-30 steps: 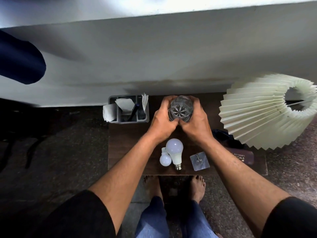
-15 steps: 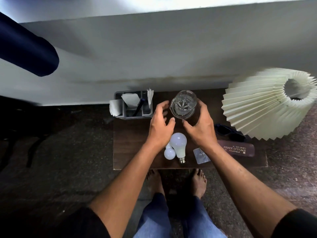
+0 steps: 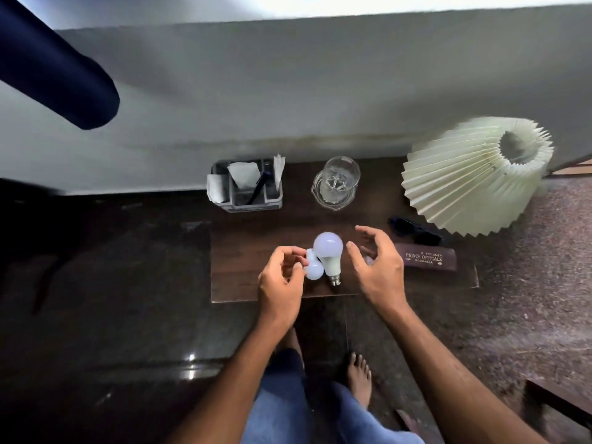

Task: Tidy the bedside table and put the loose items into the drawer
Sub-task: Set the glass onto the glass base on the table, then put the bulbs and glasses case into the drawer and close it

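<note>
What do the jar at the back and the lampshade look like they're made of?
Jar: clear glass, probably; the tabletop shows through it and its rim glints. Lampshade: pale cream, matte, sharply pleated; it looks like folded paper, though stiff fabric is possible.

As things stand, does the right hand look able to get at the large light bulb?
Probably yes. The right hand hovers open just beside the large bulb, with nothing between them. The small bulb and the left hand sit on the bulb's other side, so that approach looks free.
</note>
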